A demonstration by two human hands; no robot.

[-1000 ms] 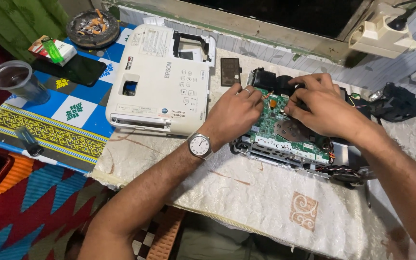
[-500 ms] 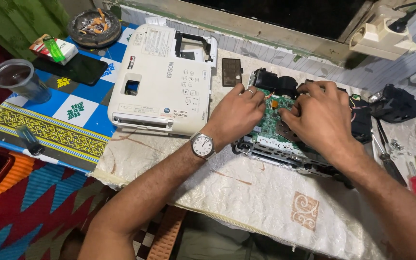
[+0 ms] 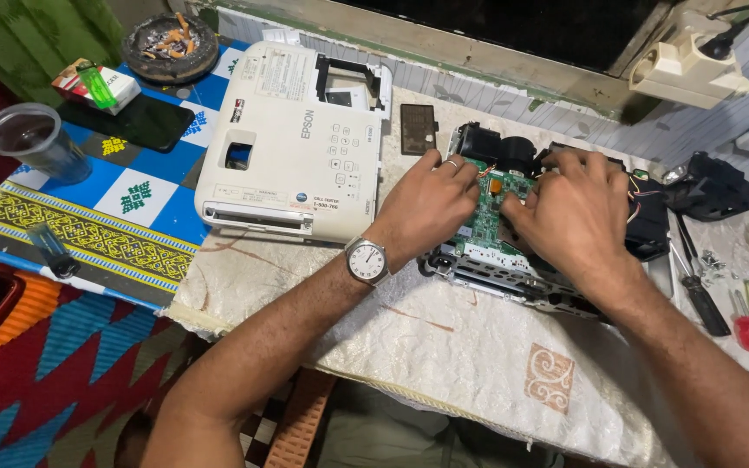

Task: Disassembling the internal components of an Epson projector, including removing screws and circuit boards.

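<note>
Bright, even light from above; sharp in the middle, dimmer at the edges.

My hands cast soft shadows onto the circuit board [image 3: 489,227], so detail under my fingers [image 3: 444,165] is perhaps lost; the white casing [image 3: 292,165] shows mild glare, and the corners stretch slightly.

One view only, from the camera on my head. It looks steeply down and forward over my forearms onto the surface [image 3: 444,364], close range, about arm's reach. Far edge of frame reaches the wall ledge [image 3: 496,52]; near edge catches my lap. Surface runs slightly tilted across frame. No second view, nothing shared.
</note>
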